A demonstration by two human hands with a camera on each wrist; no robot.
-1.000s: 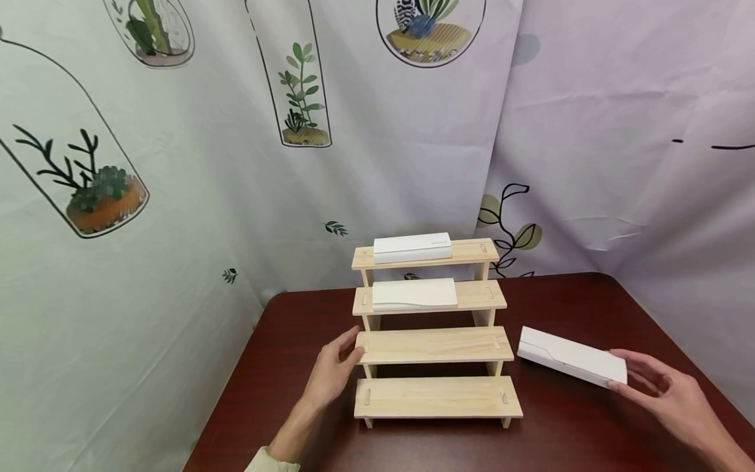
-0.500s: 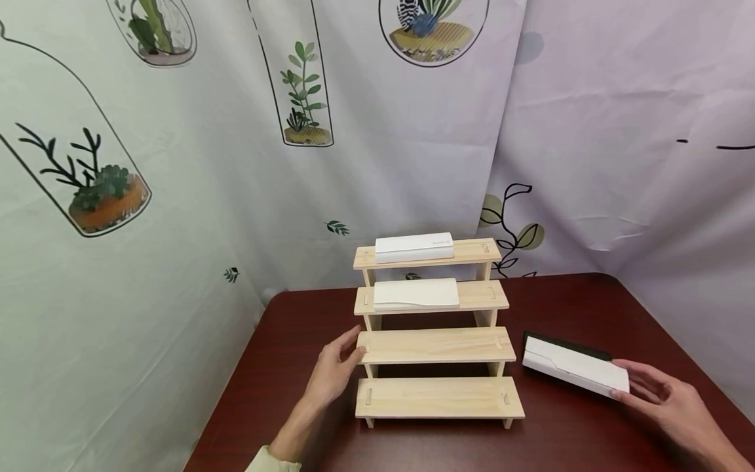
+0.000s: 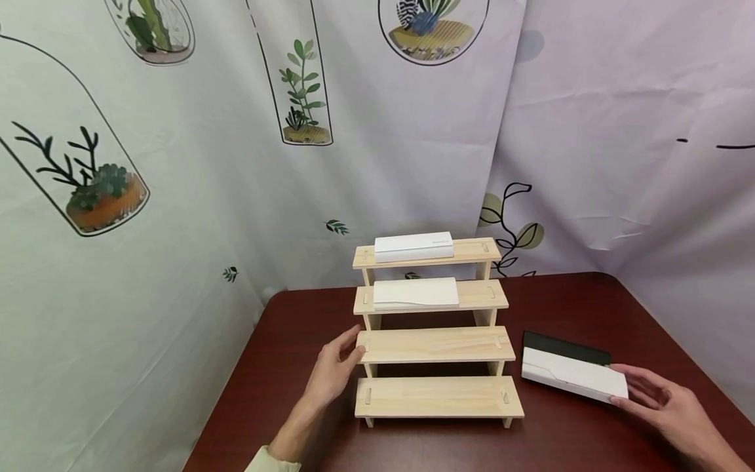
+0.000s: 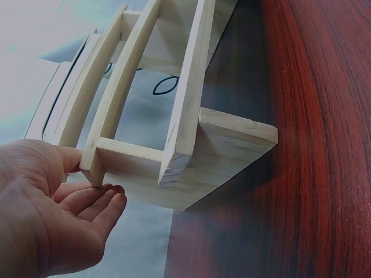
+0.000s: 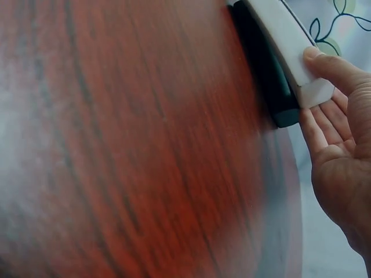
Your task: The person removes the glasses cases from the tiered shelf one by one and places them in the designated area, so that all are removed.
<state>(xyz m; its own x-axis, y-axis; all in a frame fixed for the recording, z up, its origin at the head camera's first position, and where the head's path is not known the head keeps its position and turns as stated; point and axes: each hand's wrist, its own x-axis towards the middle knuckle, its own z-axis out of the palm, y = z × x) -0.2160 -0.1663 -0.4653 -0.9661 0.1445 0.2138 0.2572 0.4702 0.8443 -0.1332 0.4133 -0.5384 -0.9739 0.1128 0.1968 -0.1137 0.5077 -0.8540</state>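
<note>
A four-step wooden display rack (image 3: 436, 345) stands on the table. My left hand (image 3: 333, 370) pinches the left end of its second step from the bottom, thumb and fingers around the board's corner in the left wrist view. Right of the rack, my right hand (image 3: 672, 400) grips the right end of a long white case (image 3: 572, 375). A dark green case (image 3: 566, 347) lies right behind and against the white one; in the right wrist view the white case (image 5: 284, 43) sits partly over the dark case (image 5: 264, 63). Some right fingers are hidden behind the cases.
Two more white cases rest on the rack: a box-shaped case (image 3: 413, 247) on the top step and a flatter case (image 3: 415, 294) on the step below. The dark red table (image 3: 307, 308) meets a printed curtain (image 3: 383, 164) behind.
The white case in my right hand has moved slightly towards me and lower, and the dark green case behind it has come into sight. My left hand stays at the rack.
</note>
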